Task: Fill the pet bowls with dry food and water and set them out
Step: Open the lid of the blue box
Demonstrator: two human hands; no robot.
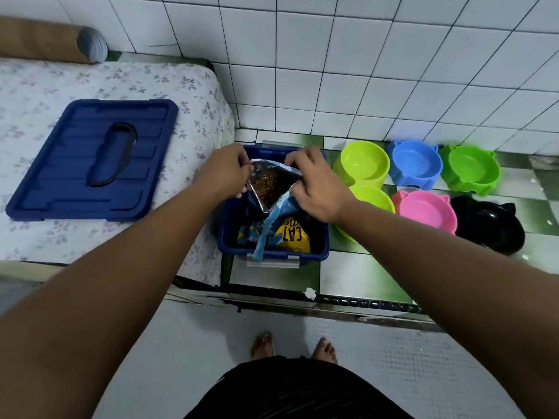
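A blue and silver bag of dry pet food [269, 189] stands open in a dark blue storage bin [273, 252], brown kibble showing inside. My left hand [222, 172] pinches the bag's left rim and my right hand [317, 184] pinches its right rim, holding the mouth apart. A yellow food bag [295, 237] lies lower in the bin. To the right sit empty bowls on the floor: two lime green [364, 164] [373, 196], a blue [414, 163], a green [470, 169], a pink [426, 211] and a black [490, 226].
The bin's blue lid [93, 161] lies on a floral mattress [196, 95] at the left. A brown bolster [45, 40] rests at its far end. A white tiled wall [363, 71] stands behind the bowls. My bare feet [293, 347] are on a lower pale floor.
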